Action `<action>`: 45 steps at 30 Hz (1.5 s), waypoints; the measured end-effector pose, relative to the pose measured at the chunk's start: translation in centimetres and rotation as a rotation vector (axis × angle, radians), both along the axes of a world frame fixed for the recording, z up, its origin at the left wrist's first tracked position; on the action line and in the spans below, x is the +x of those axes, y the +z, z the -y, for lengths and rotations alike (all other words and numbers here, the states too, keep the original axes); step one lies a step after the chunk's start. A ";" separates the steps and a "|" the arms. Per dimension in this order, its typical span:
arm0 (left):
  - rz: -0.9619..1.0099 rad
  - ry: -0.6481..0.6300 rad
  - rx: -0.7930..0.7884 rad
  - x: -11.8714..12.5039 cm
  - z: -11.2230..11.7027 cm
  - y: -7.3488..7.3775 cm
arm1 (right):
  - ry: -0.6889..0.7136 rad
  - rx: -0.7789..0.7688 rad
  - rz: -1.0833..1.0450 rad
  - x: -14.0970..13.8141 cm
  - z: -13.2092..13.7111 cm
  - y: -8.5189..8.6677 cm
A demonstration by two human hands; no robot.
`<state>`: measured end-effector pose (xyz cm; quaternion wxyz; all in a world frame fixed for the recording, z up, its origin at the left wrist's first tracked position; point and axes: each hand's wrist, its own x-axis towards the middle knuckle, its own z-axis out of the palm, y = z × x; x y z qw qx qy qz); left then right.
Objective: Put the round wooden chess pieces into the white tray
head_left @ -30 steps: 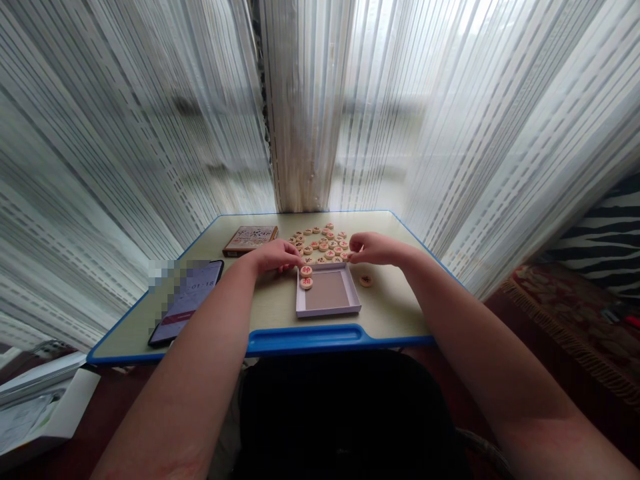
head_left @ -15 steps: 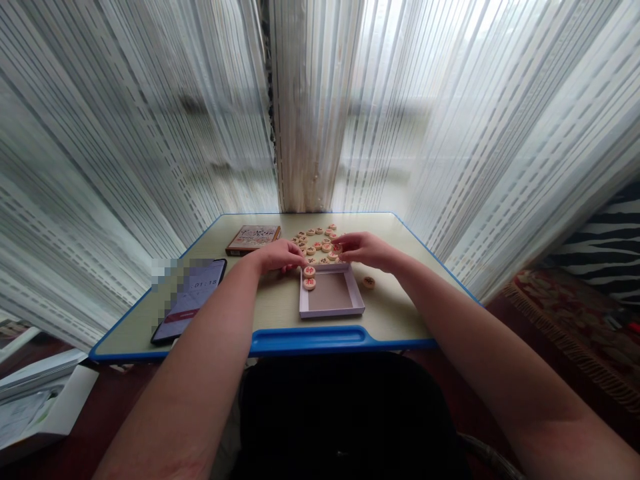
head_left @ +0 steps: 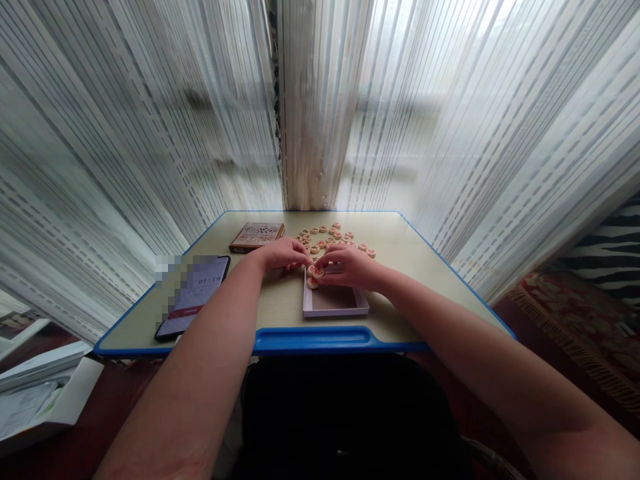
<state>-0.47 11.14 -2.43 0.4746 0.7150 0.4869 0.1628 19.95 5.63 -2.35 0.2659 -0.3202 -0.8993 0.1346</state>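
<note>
Round wooden chess pieces (head_left: pixel 313 275), a small group at the 10 o'clock corner of a shallow white tray (head_left: pixel 336 312), resting at the tray's rim, partly covered by fingers. Left hand (head_left: pixel 285 255) curled, fingertips against the group from 9 o'clock. Right hand (head_left: pixel 350 267) reaching in from 3 o'clock, fingers (head_left: pixel 327 275) bent down over the same pieces. Pinch on any one piece: cannot tell from this view. Loose spread of more pieces (head_left: pixel 327 239) at 12 o'clock from the tray, on the counter (head_left: pixel 280 300). Printed box (head_left: pixel 257 237) at 10 o'clock. Phone (head_left: pixel 193 297) at 9 o'clock, screen reading 01:19, one corner pixelated.
</note>
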 end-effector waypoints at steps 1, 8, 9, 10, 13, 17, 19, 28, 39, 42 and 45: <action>0.000 0.000 -0.002 0.0 0.0 0.0 | 0.009 0.022 -0.005 -0.2 0.0 -0.2; 0.009 0.001 -0.013 0.1 0.3 0.3 | 0.010 0.097 0.040 -0.7 0.0 -0.9; 0.009 0.003 -0.013 0.1 0.3 0.3 | 0.011 0.097 0.052 -0.7 0.1 -1.0; 0.010 0.004 -0.012 0.1 0.3 0.3 | 0.013 0.096 0.064 -0.8 0.1 -1.0; 0.014 0.002 -0.006 0.1 0.4 0.4 | 0.013 0.095 0.079 -0.8 0.2 -1.0; 0.014 0.001 -0.001 0.0 0.3 0.2 | 0.021 0.093 0.057 -0.9 0.3 -0.8; 0.014 -0.006 0.005 0.0 0.1 0.1 | 0.024 0.093 0.043 -1.0 0.4 -0.6; 0.008 -0.029 0.008 -0.2 0.0 0.0 | 0.024 0.081 0.028 -1.1 0.4 -0.6; 0.004 -0.018 0.017 -0.2 0.0 0.0 | -0.058 0.046 0.105 -0.9 0.3 -0.4; 0.008 -0.014 0.013 -0.2 0.0 0.0 | -0.059 0.049 0.126 -1.0 0.2 -0.7; 0.011 -0.007 0.002 -0.1 0.1 0.1 | -0.060 0.058 0.117 -1.1 0.1 -0.8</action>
